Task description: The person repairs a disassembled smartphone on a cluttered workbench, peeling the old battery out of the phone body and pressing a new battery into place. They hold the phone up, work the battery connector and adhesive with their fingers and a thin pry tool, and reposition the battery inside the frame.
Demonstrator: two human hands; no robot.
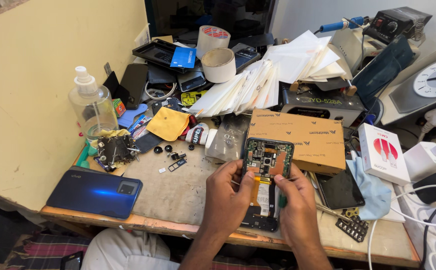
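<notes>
Bracing opened phone (267,175) upright near worktop (178,192) front edge | left hand (226,192) is grasping its side, steadying it | right hand (292,200) is clenching green-handled tool (281,200), reaching its battery area

There is one view only, from the camera on my head, looking steeply down and forward across the cluttered wooden surface (378,245) toward the wall behind it. My hands sit close, low in the middle of the picture; a yellow wall (33,100) closes off my left side.
</notes>
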